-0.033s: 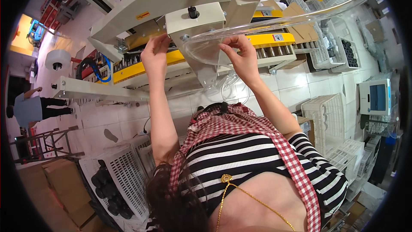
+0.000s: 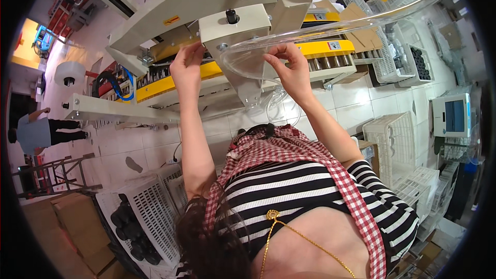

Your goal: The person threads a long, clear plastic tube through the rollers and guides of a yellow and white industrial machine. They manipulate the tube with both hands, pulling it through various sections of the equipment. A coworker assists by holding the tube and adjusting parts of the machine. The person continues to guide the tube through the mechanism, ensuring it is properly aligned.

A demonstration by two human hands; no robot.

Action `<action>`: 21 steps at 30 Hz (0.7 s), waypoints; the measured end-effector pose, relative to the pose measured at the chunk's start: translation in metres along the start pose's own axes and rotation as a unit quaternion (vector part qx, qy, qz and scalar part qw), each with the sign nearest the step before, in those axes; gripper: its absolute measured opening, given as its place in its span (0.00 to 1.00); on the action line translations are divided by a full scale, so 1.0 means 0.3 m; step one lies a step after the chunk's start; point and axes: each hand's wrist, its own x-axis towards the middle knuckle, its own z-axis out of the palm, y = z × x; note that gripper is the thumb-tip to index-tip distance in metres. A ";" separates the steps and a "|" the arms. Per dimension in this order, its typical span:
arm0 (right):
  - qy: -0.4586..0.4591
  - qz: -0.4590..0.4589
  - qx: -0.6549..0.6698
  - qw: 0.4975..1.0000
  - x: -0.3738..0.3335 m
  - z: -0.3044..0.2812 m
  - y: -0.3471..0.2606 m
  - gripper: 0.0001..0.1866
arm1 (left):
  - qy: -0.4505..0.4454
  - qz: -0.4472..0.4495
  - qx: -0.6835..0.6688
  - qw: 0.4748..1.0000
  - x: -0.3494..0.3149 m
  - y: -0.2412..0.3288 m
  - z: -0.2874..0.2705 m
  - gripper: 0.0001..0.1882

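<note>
A cream-coloured machine head (image 2: 235, 27) with a black knob stands in front of me. Just left of it, my left hand (image 2: 186, 67) is raised with its fingers pinched together; what they hold, if anything, does not show. My right hand (image 2: 292, 70) is on the other side, with thumb and forefinger closed at the edge of a clear plastic film (image 2: 248, 58). This film droops in a glossy loop before the machhead and stretches away to the upper right. Thin clear tubing (image 2: 276, 104) hangs below.
Yellow rails (image 2: 178, 78) with rows of metal rollers cross behind my hands. White plastic crates (image 2: 390, 139) stand at right, and a crate with black parts (image 2: 129, 222) at lower left. A person (image 2: 46, 132) is at far left beside a metal frame (image 2: 57, 175).
My hands and the film stay where they were. The person at far left has shifted very slightly.
</note>
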 end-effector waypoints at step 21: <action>-0.067 0.085 -0.185 0.977 -0.153 0.022 0.110 0.15 | 0.072 0.281 0.231 0.929 -0.127 0.202 0.040 0.31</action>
